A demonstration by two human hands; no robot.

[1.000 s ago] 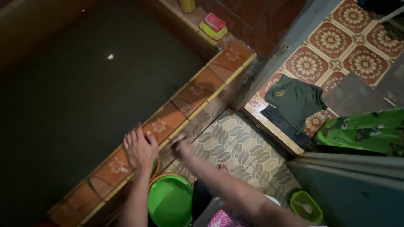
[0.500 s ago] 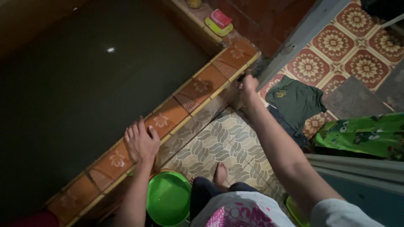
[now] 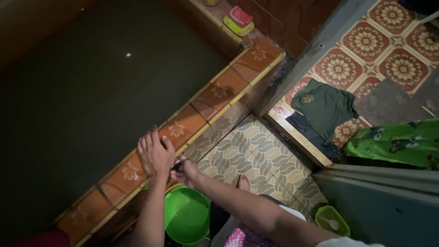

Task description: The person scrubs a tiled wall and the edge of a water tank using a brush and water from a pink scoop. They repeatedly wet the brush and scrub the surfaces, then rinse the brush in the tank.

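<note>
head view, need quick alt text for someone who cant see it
Seen from above, a person's left hand rests on the orange tiled ledge of a dark water tank, their right hand beside it above a green bucket on the patterned floor.

A home washroom: a large tiled water basin with a brown flower-tile rim fills the left, a soap dish sits at its far corner, a green bucket stands near, and clothes lie on the patterned floor at the right.
</note>
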